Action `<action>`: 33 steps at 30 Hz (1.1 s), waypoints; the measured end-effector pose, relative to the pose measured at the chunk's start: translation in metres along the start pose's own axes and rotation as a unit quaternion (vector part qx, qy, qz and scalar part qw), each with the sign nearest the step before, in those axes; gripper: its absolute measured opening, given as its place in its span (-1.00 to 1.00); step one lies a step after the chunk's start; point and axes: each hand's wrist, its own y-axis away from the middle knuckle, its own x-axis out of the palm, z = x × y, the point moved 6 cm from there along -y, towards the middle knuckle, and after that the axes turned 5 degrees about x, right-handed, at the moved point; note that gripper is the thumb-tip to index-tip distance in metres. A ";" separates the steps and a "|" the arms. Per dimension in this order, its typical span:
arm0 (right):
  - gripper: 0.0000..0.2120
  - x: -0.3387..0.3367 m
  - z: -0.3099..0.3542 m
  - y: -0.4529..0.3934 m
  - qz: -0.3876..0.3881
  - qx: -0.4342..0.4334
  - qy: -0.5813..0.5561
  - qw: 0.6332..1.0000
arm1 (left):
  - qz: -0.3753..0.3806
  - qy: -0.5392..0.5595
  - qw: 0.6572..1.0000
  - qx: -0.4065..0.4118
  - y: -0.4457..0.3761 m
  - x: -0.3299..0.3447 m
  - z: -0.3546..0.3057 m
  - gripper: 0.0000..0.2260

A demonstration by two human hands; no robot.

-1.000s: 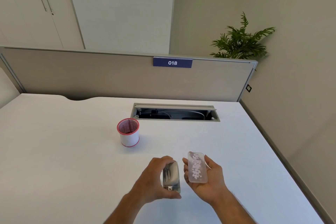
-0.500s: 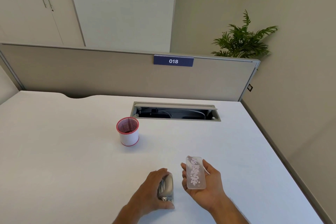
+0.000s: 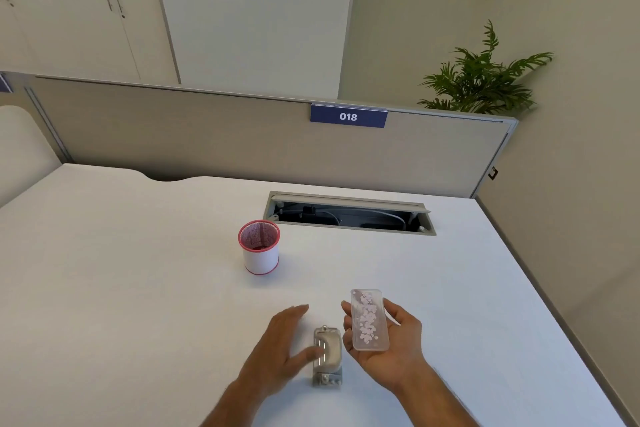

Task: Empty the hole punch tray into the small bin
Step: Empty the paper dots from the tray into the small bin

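A clear plastic hole punch tray [image 3: 369, 320] full of pale paper dots lies flat in my right hand [image 3: 394, 343], palm up, held level above the desk. The silver hole punch [image 3: 327, 355] rests on the white desk just left of that hand. My left hand [image 3: 280, 347] is beside it with fingers spread, the thumb still near the punch's side, holding nothing. The small bin [image 3: 260, 251], a white cup with a red mesh rim, stands upright further back and to the left.
An open cable hatch [image 3: 348, 213] is cut into the white desk [image 3: 121, 288] behind the bin. A beige partition with a blue "018" label [image 3: 348, 116] closes the far edge. The desk's right edge runs close to the wall.
My left hand set the hole punch down on the desk and let go, fingers spreading. My right hand keeps the tray level, almost unmoved.
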 end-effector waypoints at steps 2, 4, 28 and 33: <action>-0.45 0.013 -0.001 -0.006 0.014 0.004 0.005 1.000 | -0.037 -0.047 0.998 -0.011 -0.001 -0.018 0.008 -0.19; -0.46 0.029 -0.002 -0.013 0.025 0.008 0.015 1.000 | -0.064 -0.116 0.991 -0.020 -0.002 -0.033 0.019 -0.23; -0.63 0.186 0.020 -0.150 0.055 -0.159 0.185 0.968 | -0.084 -0.297 0.951 -0.028 -0.005 -0.072 0.071 -0.19; -0.86 0.194 0.024 -0.158 0.039 -0.225 0.283 0.932 | -0.077 -0.303 0.949 -0.038 -0.005 -0.070 0.075 -0.19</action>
